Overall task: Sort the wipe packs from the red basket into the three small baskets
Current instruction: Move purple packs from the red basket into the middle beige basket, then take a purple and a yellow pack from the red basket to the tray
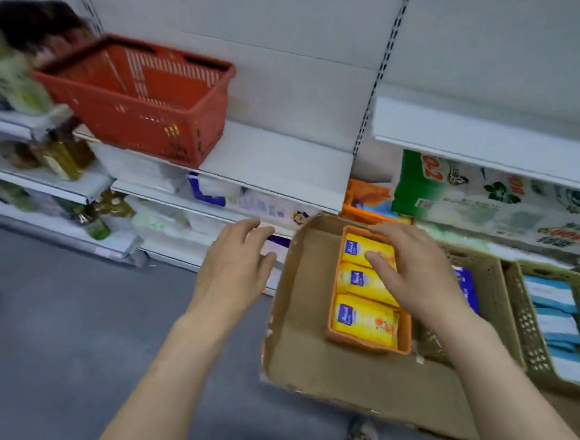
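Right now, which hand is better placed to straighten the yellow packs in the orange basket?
The right hand: its fingers already rest on the yellow packs in the orange basket. The left hand hovers open, off to the side near the shelf edge.

Both forearms are bare from the lower edge of the view up to the wrists, with no sleeve showing. The left hand (232, 268) and the right hand (419, 272) wear no gloves, rings, watch or bracelet. The fingernails are short and unpainted. No clothing is visible.
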